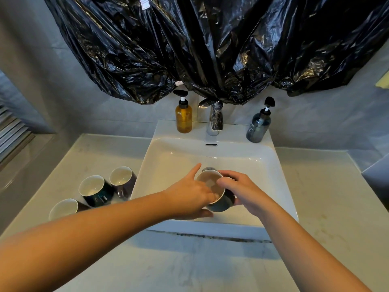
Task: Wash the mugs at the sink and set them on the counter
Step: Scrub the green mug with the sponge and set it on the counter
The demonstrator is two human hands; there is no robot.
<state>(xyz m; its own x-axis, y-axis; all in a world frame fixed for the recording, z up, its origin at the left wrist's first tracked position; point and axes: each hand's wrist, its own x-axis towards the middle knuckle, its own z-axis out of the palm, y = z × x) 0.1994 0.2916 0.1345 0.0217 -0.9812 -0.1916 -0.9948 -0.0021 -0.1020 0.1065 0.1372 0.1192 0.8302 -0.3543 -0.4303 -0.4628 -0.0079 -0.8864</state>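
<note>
Mug [221,204]: your right hand [246,194] is gripping its side, your left hand [187,197] pinching its rim. Three mugs [94,188] are sitting beside the sink [263,165].

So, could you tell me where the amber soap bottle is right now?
In the head view, the amber soap bottle stands on the sink's back ledge, just left of the tap.

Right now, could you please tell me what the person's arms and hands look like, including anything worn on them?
Both arms are bare as far as the frame shows: no sleeve covers the left forearm or the right forearm. The left hand and right hand wear no gloves, and no watch, bracelet, ring or marking shows on the visible parts.
</note>
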